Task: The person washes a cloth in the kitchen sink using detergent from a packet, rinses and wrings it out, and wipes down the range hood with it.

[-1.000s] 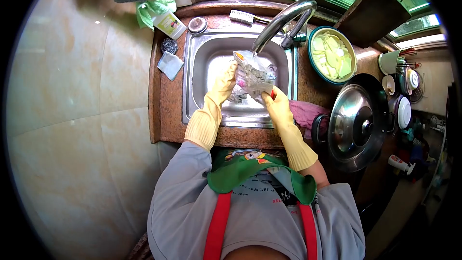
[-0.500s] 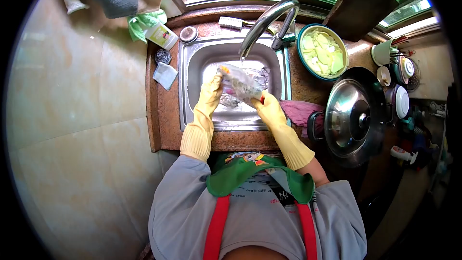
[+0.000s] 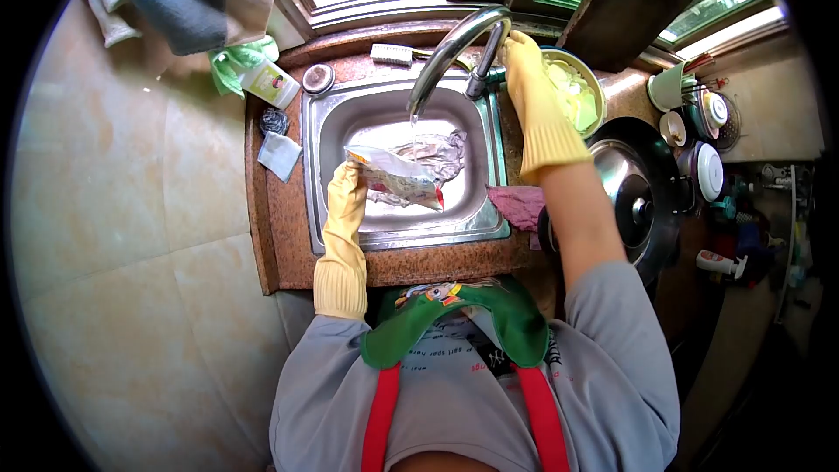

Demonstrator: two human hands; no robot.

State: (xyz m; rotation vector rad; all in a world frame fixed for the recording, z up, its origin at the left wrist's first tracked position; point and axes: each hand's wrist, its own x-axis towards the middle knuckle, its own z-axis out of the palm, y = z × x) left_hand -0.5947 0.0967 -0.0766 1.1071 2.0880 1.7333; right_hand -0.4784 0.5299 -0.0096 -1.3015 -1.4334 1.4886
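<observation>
My left hand (image 3: 346, 188), in a yellow rubber glove, pinches one end of a printed plastic bag (image 3: 398, 178) over the sink (image 3: 336, 127). My right hand (image 3: 523, 57), gloved the same way, is raised at the handle side of the faucet (image 3: 454, 42); its fingertips are partly hidden, so its grip cannot be made out. A thin stream of water (image 3: 414, 127) runs from the spout. Crumpled clear plastic (image 3: 444, 154) lies in the basin under and behind the bag.
Right of the sink are a bowl of pale green slices (image 3: 572, 96), a pink cloth (image 3: 517, 204) and a lidded black pan (image 3: 636, 197). A brush (image 3: 391, 54), round tin (image 3: 318, 79), bottle (image 3: 271, 85), scourer (image 3: 273, 121) and pale cloth (image 3: 280, 155) lie behind and left.
My right hand has let go of the bag and moved up and right to the faucet. My left hand still holds the bag, which now hangs tilted toward the right. The view has shifted.
</observation>
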